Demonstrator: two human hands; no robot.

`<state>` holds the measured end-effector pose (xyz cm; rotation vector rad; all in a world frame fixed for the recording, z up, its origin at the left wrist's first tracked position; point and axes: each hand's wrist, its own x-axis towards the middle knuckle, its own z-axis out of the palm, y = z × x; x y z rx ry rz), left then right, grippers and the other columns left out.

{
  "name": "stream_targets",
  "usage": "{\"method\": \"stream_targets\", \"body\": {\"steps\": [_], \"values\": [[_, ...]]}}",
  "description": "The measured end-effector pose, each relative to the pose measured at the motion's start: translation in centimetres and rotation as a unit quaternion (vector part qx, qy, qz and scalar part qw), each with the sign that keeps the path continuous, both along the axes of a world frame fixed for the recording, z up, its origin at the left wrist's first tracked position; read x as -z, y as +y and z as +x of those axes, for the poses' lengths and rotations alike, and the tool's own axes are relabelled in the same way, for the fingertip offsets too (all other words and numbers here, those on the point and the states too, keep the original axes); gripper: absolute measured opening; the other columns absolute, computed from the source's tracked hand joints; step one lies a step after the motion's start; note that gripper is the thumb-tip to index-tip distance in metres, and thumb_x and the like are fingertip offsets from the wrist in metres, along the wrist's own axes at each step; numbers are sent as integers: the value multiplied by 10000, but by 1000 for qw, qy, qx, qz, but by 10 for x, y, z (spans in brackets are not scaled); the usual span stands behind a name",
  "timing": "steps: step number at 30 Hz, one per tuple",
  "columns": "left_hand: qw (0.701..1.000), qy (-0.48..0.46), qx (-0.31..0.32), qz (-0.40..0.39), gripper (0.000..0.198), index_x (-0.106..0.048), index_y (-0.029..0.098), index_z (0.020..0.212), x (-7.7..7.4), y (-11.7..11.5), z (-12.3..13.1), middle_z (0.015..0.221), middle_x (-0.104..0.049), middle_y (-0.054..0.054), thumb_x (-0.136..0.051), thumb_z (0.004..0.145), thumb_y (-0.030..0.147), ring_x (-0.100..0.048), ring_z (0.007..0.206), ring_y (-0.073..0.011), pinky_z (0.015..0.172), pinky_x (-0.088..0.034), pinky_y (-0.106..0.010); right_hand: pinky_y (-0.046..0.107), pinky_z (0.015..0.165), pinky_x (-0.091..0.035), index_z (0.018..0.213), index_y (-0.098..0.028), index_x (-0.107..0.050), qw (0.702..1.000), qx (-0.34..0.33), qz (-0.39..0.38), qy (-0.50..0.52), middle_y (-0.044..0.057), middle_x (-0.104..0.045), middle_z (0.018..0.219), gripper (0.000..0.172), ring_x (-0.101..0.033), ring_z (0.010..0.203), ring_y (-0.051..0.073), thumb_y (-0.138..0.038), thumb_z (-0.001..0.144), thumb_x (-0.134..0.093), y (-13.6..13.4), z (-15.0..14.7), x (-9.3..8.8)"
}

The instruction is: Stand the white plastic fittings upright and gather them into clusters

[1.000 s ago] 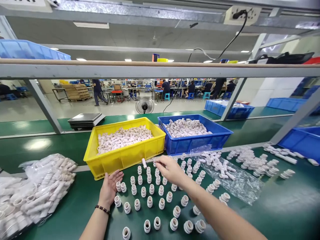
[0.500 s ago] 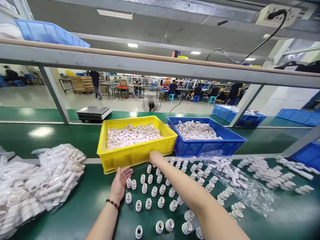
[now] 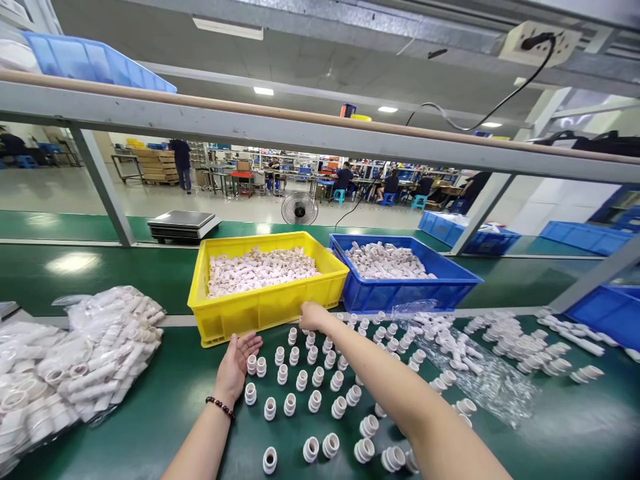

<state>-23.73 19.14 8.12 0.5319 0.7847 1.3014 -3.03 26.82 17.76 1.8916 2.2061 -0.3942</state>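
Observation:
My left hand [image 3: 239, 365] is palm up with fingers spread, holding nothing, just in front of the yellow bin [image 3: 270, 307] and left of the standing fittings. My right hand [image 3: 313, 316] reaches to the bin's front right corner, fingers pointing down among the back fittings; what its fingertips hold, if anything, is hidden. Many white ribbed fittings [image 3: 270, 408] stand upright in loose rows on the green table [image 3: 165, 413]. Small white parts [image 3: 263, 269] fill the yellow bin. To its right, a blue bin [image 3: 410, 293] holds similar white parts.
Clear bags of white pipe fittings [image 3: 100, 353] lie at the left. More white fittings [image 3: 525, 343] and crumpled clear plastic [image 3: 500, 387] lie at the right. Behind are a scale [image 3: 183, 225], a fan [image 3: 300, 209] and a metal shelf frame [image 3: 300, 138]; people sit farther off.
The view has shifted slightly, moving the bins and table items a little left in the picture. My right hand has lowered slightly relative to the yellow bin; my left hand keeps its open pose.

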Motion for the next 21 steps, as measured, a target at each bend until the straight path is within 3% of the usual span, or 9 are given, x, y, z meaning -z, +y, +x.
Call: {"method": "stream_targets", "body": {"steps": [6, 15, 18, 21], "values": [[1000, -12, 22, -1, 529, -594, 110, 1008, -1, -2, 1, 1015, -632, -135, -358, 813, 541, -543, 1037, -225, 986, -320, -350, 332, 741, -485, 970, -118, -569, 999, -34, -38, -1, 52, -582, 956, 182, -569, 854, 162, -231, 828, -568, -10, 5, -3], [999, -20, 29, 3, 544, -585, 109, 1020, 1, 0, 0, 1024, -629, -133, -362, 805, 556, -523, 1066, -241, 1018, -262, -377, 312, 690, -480, 952, -115, -585, 998, -46, -19, 24, 54, -611, 905, 224, -582, 809, 171, -191, 745, -626, -15, 5, -8], [999, -20, 29, 4, 554, -581, 109, 1030, 1, 0, 1, 1027, -627, -134, -359, 803, 563, -524, 1064, -241, 1016, -263, -376, 302, 673, -467, 973, -109, -593, 998, -48, 15, 42, 89, -629, 902, 318, -592, 823, 223, -161, 663, -645, -18, 4, -19], [999, -19, 30, 4, 566, -582, 109, 1035, -1, -1, 1, 1033, -625, -136, -357, 798, 573, -526, 1062, -242, 1012, -269, -373, 306, 748, -440, 1040, -110, -567, 992, -60, 77, 76, 127, -608, 998, 344, -566, 922, 255, -201, 708, -576, -34, -3, -39]]}}
